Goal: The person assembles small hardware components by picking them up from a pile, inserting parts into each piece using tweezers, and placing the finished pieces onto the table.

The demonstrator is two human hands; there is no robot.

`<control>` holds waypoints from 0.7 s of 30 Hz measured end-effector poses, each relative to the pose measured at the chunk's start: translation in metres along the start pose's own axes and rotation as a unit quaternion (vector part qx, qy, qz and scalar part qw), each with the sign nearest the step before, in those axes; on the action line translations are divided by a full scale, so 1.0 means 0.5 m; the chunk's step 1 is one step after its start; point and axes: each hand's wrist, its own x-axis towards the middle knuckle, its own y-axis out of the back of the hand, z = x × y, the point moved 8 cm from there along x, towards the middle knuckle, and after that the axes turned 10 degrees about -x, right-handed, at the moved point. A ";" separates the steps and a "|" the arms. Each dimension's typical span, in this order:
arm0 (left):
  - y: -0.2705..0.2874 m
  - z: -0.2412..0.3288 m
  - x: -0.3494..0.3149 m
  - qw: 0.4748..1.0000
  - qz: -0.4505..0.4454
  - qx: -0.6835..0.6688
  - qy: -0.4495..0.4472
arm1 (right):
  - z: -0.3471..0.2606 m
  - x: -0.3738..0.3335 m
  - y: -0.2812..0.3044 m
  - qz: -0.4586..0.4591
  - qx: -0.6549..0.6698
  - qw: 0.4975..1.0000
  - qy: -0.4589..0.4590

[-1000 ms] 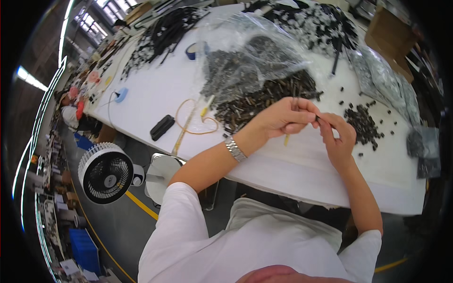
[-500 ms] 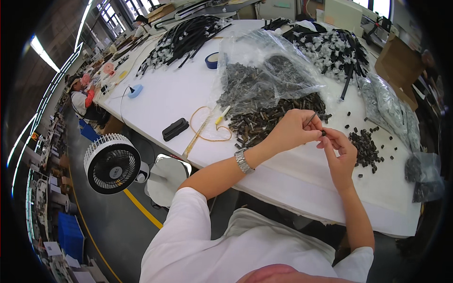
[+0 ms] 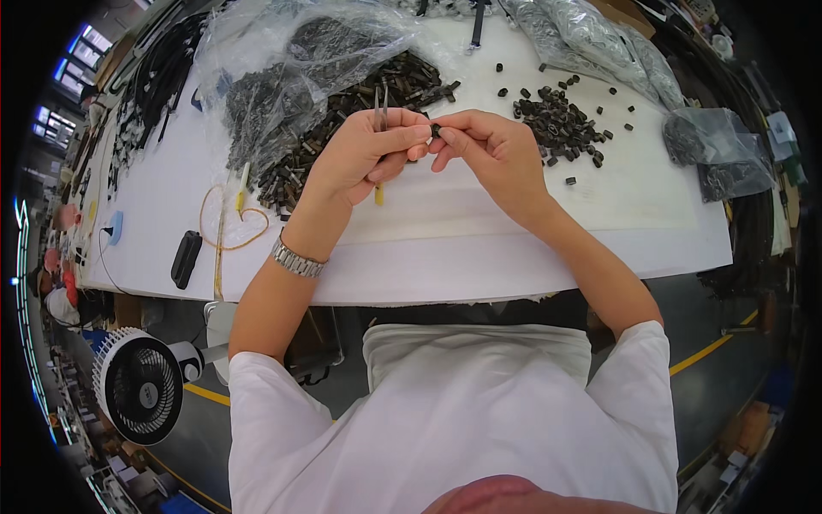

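Over the near edge of the brown pile, my left hand [image 3: 364, 152] is closed, with a metal watch [image 3: 297, 257] on its wrist. A slim grey two-pronged tool like tweezers [image 3: 381, 107] sticks up from its grip. A yellow end [image 3: 379, 194] shows below the palm, probably the same tool's tail. My right hand [image 3: 501, 158] pinches a small black ring-like piece [image 3: 435, 130], and the left fingertips meet it from the other side. The fingers partly hide the piece.
Brown and black short tubes [image 3: 291, 176] lie left of my hands, beside a clear plastic bag [image 3: 274, 103] of dark parts. Small black pieces [image 3: 556, 124] are heaped at right. A black case [image 3: 186, 259], a yellow-white pen-like tool [image 3: 242, 188] and a fan [image 3: 141, 385] are at left.
The view has swung right, so the table and both hands appear further left and higher. Both hands still meet at the small black piece; the grey prongs now show more clearly.
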 end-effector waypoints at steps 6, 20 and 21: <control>-0.052 0.058 -0.047 0.883 0.146 0.377 -0.239 | 0.005 -0.012 0.008 0.023 0.017 0.999 -0.031; -0.047 0.038 -0.041 0.932 0.140 0.278 -0.186 | -0.043 -0.027 0.002 0.113 -0.239 0.947 0.183; -0.042 0.031 -0.037 0.945 0.142 0.240 -0.170 | -0.045 -0.028 0.003 0.112 -0.239 0.947 0.183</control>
